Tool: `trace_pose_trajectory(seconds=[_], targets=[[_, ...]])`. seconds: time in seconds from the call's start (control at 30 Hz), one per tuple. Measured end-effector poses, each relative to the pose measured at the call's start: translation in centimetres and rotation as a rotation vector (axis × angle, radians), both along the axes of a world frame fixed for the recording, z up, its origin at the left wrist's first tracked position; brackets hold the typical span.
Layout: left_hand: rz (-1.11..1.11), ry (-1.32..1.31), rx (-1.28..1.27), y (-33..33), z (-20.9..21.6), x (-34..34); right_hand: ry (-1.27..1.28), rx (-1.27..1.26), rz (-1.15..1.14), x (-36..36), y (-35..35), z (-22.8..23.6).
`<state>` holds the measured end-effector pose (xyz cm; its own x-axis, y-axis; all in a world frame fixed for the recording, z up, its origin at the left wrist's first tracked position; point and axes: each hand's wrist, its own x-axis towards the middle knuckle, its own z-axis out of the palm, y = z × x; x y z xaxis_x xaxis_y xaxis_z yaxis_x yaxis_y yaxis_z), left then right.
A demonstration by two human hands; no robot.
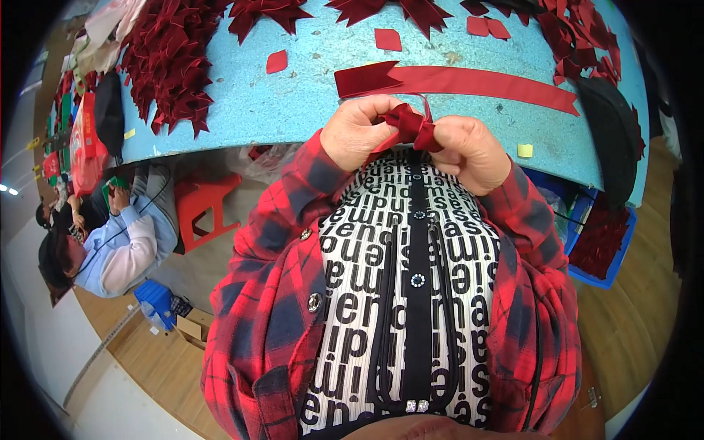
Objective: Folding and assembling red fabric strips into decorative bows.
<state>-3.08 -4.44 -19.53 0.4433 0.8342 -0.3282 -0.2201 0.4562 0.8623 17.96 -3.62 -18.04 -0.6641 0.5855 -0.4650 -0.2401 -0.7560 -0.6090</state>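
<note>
Between my hands, at the near edge of the blue table, is a dark red velvet ribbon bow [408, 126] with folded loops. My left hand [361, 130] pinches its left side between thumb and fingers. On the other side, my right hand [469, 147] grips the bow with thumb and curled fingers. A thin red strip stands up from the bow's top. Just beyond my hands lies a long flat red ribbon [484, 89] with a notched left end, darker there than along the rest.
A big pile of dark red bows [172, 62] covers the table's left; more red pieces [587, 44] lie at the right. Small red patches [388, 39] are scattered between. Below stand a red stool [202, 209] and a blue crate [594, 279]. Another person [121, 242] sits at left.
</note>
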Motion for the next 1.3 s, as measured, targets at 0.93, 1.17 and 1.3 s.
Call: trace_pose_trajectory(seconds=[0.93, 1.17, 1.3], targets=[[-0.044, -0.152, -0.25, -1.0, 1.1, -1.5, -0.134, 1.418, -0.119, -1.7, 1.2, -1.2], [-0.045, -0.207, -0.248, -0.8, 0.5, -1.9, -0.08, 1.238, -0.164, -1.6, 0.8, -2.0], [-0.047, -0.215, -0.263, -0.6, 0.9, -2.1, -0.131, 1.123, -0.124, -1.8, 0.2, -2.0]])
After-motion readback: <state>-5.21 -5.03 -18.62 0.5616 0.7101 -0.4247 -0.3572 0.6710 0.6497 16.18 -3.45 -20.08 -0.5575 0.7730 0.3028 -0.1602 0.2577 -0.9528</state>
